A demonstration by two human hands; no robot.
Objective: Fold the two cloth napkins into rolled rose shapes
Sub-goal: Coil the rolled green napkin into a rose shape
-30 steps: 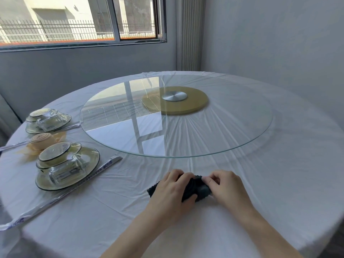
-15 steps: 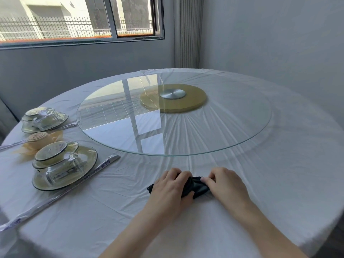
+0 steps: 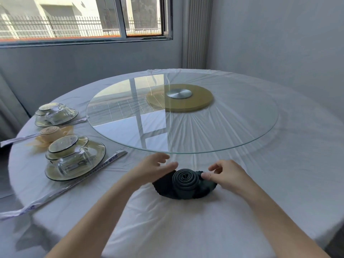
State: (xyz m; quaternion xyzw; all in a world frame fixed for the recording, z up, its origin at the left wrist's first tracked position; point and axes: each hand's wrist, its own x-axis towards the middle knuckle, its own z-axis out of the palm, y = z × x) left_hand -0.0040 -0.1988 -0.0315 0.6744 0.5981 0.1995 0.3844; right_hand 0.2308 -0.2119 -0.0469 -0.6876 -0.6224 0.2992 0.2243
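Note:
A dark napkin (image 3: 184, 181) stands on the white tablecloth (image 3: 186, 220) near the front edge, rolled into a spiral rose with two leaf flaps spread at its sides. My left hand (image 3: 151, 169) hovers just left of it with relaxed fingers, holding nothing. My right hand (image 3: 225, 175) is at the right flap, fingers loosely curled, thumb tip touching the cloth's edge. A beige napkin (image 3: 49, 132), also rolled into a rose, sits at the far left between two place settings.
A large glass turntable (image 3: 186, 152) on a gold base (image 3: 201, 103) fills the table's middle, its rim just beyond my hands. At the left are two plates with upturned bowls and glasses (image 3: 74, 159) (image 3: 55, 115), and wrapped chopsticks (image 3: 78, 181) beside them.
Both hands have come off the dark napkin and moved apart. The rolled bundle they covered now stands as a rose with its spiral showing. The camera has tilted slightly.

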